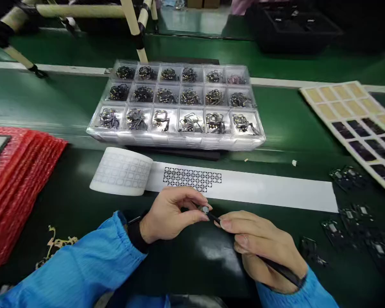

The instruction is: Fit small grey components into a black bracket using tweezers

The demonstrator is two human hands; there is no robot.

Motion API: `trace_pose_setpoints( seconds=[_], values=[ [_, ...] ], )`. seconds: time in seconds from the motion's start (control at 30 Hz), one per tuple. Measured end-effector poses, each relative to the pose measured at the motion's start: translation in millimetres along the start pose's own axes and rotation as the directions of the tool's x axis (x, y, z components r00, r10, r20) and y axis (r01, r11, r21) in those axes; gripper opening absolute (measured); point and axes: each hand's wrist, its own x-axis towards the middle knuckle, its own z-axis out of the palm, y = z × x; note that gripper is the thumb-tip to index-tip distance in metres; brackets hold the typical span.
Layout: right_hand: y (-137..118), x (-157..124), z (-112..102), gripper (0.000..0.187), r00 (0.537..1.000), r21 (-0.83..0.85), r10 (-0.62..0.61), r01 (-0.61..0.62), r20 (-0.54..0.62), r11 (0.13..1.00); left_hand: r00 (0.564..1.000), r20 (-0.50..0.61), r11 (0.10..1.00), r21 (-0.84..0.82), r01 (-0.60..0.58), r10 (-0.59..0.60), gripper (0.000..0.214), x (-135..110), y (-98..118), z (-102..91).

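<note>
My left hand (175, 214) pinches a small part with a round grey face (205, 209) between thumb and index finger. Black tweezers (277, 268) lie in my right hand (265, 244), their tip reaching the small part. Just beyond my hands, a strip of white backing paper (263, 188) unrolls from a roll (120, 171). Rows of small black-framed round stickers (192, 176) sit on its left stretch. My left fingers partly cover the lowest row and much of the small part.
A clear compartment box (176, 139) of small cable parts stands behind the strip. Red bubble-wrap sheets (28, 171) are stacked at left. On the right lie a sheet of yellow and black pads (349, 111) and several small black modules (333, 231). A pipe frame (131, 17) rises behind.
</note>
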Motion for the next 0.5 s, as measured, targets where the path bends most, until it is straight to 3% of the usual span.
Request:
trace_pose_setpoints(
  seconds=[0.5],
  values=[
    [-0.5, -11.1, 5.3, 0.051, 0.999, -0.043, 0.033, -0.034, -0.035, 0.998, 0.998, 0.016, 0.998, -0.032, -0.054, 0.054, 0.023, 2.0, -2.5, 1.8]
  ],
)
